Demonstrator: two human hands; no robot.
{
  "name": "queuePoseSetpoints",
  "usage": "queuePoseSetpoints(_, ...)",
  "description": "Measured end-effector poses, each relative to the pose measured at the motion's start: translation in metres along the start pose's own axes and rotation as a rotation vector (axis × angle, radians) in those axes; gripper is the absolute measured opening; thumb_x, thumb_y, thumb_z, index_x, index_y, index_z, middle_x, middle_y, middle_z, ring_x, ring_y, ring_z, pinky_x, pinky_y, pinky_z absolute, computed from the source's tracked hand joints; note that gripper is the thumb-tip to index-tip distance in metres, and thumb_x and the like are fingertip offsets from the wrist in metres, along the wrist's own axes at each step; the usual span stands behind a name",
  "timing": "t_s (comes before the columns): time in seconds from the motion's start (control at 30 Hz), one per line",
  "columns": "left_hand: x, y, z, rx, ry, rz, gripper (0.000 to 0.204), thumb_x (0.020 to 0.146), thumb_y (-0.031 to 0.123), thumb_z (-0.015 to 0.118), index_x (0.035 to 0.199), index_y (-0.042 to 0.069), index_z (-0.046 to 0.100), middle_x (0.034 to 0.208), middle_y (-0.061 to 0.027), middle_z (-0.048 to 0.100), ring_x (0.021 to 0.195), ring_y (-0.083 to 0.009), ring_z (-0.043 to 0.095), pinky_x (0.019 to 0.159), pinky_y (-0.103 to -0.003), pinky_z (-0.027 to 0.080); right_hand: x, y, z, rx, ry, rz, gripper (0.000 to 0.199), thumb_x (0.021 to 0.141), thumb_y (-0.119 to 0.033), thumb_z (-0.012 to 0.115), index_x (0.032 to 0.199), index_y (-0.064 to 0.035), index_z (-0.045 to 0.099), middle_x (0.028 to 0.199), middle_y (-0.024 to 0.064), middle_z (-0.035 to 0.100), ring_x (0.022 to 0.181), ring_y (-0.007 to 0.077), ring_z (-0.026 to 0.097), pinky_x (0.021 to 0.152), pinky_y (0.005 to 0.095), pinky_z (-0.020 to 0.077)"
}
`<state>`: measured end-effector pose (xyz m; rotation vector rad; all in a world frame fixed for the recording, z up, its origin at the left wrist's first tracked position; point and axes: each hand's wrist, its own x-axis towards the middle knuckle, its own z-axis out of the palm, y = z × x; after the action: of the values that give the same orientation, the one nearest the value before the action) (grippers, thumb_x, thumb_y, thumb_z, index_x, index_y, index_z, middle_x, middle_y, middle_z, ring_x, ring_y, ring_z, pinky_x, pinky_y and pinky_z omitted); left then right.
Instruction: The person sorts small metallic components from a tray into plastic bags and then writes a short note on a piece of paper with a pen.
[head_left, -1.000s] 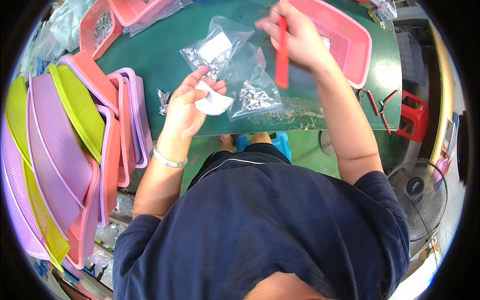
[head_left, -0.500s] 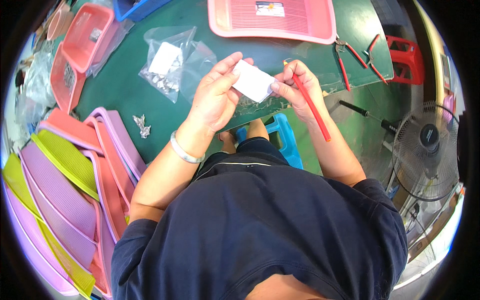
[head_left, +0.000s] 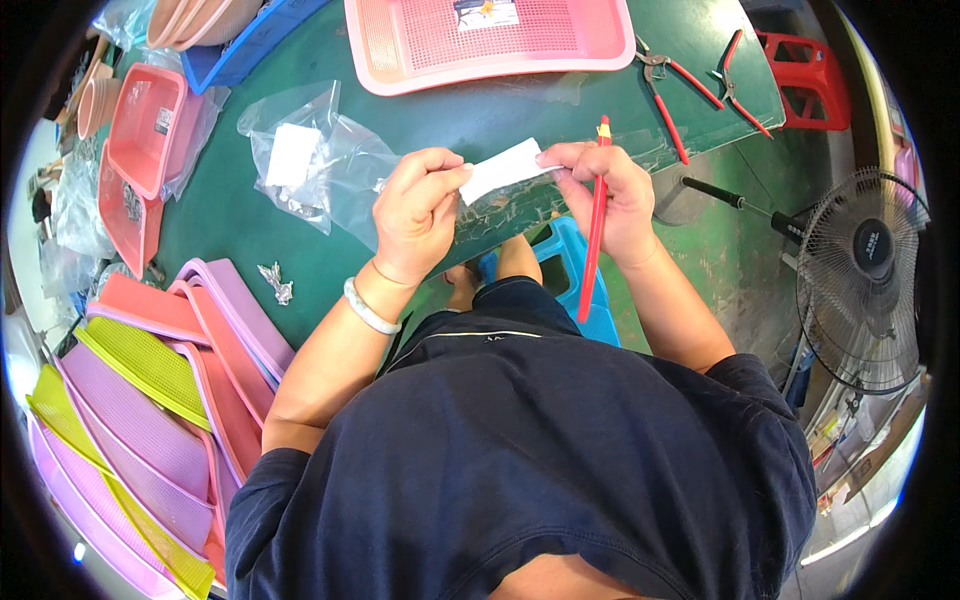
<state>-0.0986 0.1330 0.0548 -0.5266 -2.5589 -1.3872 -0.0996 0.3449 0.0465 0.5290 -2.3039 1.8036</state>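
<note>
Centrally, small white paper slip [head_left: 503, 168] held level above near edge of green bench [head_left: 250, 235], stretched between both hands. Left hand [head_left: 418, 205] pinching slip's left end, fingers curled shut on it. Right hand [head_left: 600, 195] pinching right end while also clamping red pencil [head_left: 593, 225], upright, tip down. Judged step: slip readied for marking or for placing; next move probably calls for a freed pencil grip and steady support. Clear plastic bags [head_left: 310, 160] lying left on bench; pink tray [head_left: 490, 40] far; red pliers [head_left: 690, 85] far right.
</note>
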Motion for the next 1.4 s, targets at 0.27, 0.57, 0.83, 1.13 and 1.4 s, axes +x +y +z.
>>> queuePoseSetpoints(0.27, 0.008, -0.002, -0.003, 0.086, 0.03, 0.108, 0.023, 0.068, -0.014, 0.061, 0.085, 0.002, 0.065, 0.09, -0.0106, 0.059, 0.075, -0.0202, 0.059, 0.065, -0.026, 0.048, 0.013, -0.003, -0.007, -0.222, -0.027, -0.367, 0.027, 0.066, 0.019, 0.056, 0.077, -0.0021, 0.044, 0.086, 0.0175, 0.064, 0.075, 0.0266, 0.064, 0.065, 0.0331, 0.0525)
queuePoseSetpoints(0.57, 0.013, -0.004, 0.027, -0.605, -0.025, -0.843, 0.01, 0.083, 0.008, 0.061, 0.091, 0.001, 0.06, 0.076, -0.0035, 0.061, 0.066, -0.0098, 0.057, 0.06, -0.022, 0.045, 0.007, 0.031, 0.005, 0.448, 0.122, 0.601, 0.021, 0.075, 0.011, 0.059, 0.085, -0.0032, 0.046, 0.082, 0.007, 0.06, 0.068, 0.0104, 0.057, 0.065, 0.0224, 0.0479)
queuePoseSetpoints(0.83, -0.01, -0.012, 0.043, -0.386, -0.011, -0.474, 0.011, 0.083, -0.002, 0.055, 0.093, 0.001, 0.06, 0.087, -0.0048, 0.06, 0.059, -0.0079, 0.057, 0.052, -0.021, 0.046, 0.008, 0.036, 0.004, 0.552, 0.124, 0.649, 0.011, 0.083, 0.004, 0.051, 0.089, -0.0045, 0.046, 0.093, 0.0129, 0.062, 0.069, 0.0115, 0.059, 0.061, 0.0218, 0.0487)
queuePoseSetpoints(1.13, -0.009, -0.01, 0.039, -0.158, -0.071, -0.158, 0.015, 0.075, 0.004, 0.063, 0.09, 0.001, 0.06, 0.1, -0.0143, 0.061, 0.087, -0.0279, 0.061, 0.075, -0.031, 0.049, 0.005, 0.05, 0.01, 0.439, 0.085, 0.588, 0.02, 0.079, 0.01, 0.055, 0.09, -0.0039, 0.045, 0.097, 0.0135, 0.062, 0.083, 0.0125, 0.059, 0.074, 0.0231, 0.0478)
queuePoseSetpoints(1.4, -0.001, -0.035, 0.053, -0.053, 0.006, -0.235, 0.011, 0.077, 0.003, 0.06, 0.087, 0.0, 0.062, 0.099, -0.0132, 0.059, 0.087, -0.0292, 0.06, 0.074, -0.033, 0.049, -0.006, 0.076, 0.029, 0.173, 0.065, 0.341, 0.02, 0.078, 0.011, 0.056, 0.087, -0.004, 0.046, 0.098, 0.0102, 0.063, 0.085, 0.0127, 0.059, 0.075, 0.0234, 0.0472)
